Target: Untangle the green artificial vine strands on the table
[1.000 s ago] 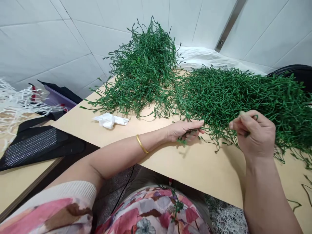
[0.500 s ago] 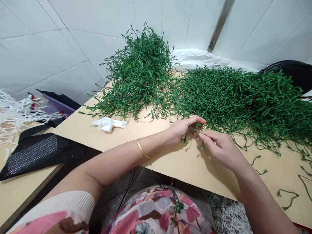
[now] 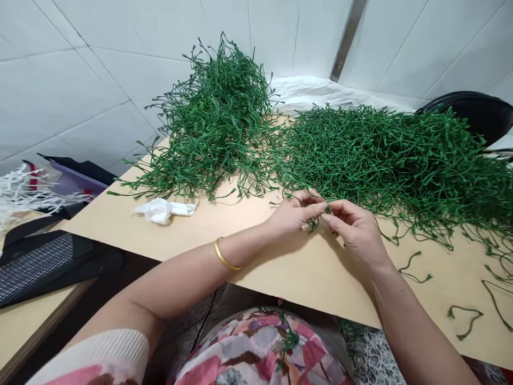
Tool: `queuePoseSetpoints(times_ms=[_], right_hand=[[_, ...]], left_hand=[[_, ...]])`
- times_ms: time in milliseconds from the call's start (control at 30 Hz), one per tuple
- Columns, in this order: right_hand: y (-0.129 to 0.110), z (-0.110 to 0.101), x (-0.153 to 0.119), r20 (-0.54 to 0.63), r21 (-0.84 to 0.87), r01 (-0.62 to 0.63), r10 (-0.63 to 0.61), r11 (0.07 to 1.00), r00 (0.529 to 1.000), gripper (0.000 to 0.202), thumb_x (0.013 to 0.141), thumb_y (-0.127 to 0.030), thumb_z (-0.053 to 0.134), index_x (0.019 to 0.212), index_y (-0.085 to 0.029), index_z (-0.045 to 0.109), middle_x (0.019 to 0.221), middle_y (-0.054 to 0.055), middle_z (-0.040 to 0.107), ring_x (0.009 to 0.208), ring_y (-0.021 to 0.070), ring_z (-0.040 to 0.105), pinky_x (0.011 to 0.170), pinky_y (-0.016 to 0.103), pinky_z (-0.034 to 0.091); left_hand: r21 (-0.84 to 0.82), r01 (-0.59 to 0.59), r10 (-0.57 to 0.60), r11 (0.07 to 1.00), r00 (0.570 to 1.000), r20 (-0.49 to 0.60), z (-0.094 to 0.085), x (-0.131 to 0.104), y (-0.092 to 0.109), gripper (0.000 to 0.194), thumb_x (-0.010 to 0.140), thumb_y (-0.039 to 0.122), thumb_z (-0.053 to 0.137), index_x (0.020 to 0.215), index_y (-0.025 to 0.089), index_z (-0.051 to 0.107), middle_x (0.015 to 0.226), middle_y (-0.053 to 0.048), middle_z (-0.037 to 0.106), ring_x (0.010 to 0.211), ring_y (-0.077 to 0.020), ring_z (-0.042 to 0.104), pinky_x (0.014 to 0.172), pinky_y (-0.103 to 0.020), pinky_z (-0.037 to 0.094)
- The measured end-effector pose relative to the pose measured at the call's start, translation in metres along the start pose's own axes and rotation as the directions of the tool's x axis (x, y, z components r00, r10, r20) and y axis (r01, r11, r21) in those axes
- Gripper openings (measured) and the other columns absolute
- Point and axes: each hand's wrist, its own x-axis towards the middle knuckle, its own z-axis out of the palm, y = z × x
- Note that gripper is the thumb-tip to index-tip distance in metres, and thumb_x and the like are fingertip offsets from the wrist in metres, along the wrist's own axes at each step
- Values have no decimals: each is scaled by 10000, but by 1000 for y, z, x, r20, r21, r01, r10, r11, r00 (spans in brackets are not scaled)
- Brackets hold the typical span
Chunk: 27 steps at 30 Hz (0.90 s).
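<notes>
My left hand [image 3: 294, 214] is closed around a short green cord [image 3: 313, 223], thumb pressed to the fingers, just above the tabletop. Opposite it, my right hand [image 3: 355, 227] pinches the same small bit of cord between thumb and forefinger, the fingertips of both hands almost meeting. Most of the cord is hidden by my fingers. Right behind the hands spreads a wide heap of green cords [image 3: 360, 155] with knotted, frayed ends. Another heap of green cords [image 3: 224, 107] rises higher at the back left. A gold bangle [image 3: 226, 254] circles my left wrist.
The pale tabletop [image 3: 256, 267] runs along a tiled wall. A crumpled white tissue [image 3: 162, 210] lies at left. Loose cord pieces [image 3: 465, 318] are scattered at right. White netted strands [image 3: 38, 190] and black mesh items [image 3: 44, 262] sit on a surface at far left.
My left thumb has come down onto the cord, and the fingertips of both hands have closed together. The view has shifted slightly to the right.
</notes>
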Motion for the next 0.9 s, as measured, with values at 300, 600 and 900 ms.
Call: queuePoseSetpoints(times_ms=[300, 600, 900], right_hand=[[-1, -3, 0, 36, -70, 17, -14, 997, 999, 84, 737, -241, 566, 782, -172, 586, 702, -6, 549, 640, 108, 490, 588, 239, 390], [6, -7, 3, -23, -102, -2, 0, 995, 1000, 97, 731, -242, 564, 803, -176, 571, 705, 3, 582, 630, 116, 527, 585, 249, 412], [1, -5, 1, 42, -56, -6, 8, 998, 999, 232, 774, -352, 557, 930, -185, 595, 798, 34, 619, 733, 145, 573, 661, 277, 453]], left_hand=[[17, 36, -37, 999, 999, 27, -2, 7, 6, 102, 658, 144, 638, 633, 126, 541, 581, 26, 518, 557, -64, 490, 568, -209, 371], [134, 93, -114, 987, 981, 157, -10, 6, 7, 248, 573, 250, 725, 667, 128, 530, 540, 45, 473, 428, -17, 327, 424, -194, 186], [121, 57, -64, 991, 997, 51, -8, 8, 6, 78, 583, 114, 636, 624, 119, 569, 591, 11, 550, 527, -52, 454, 530, -215, 328]])
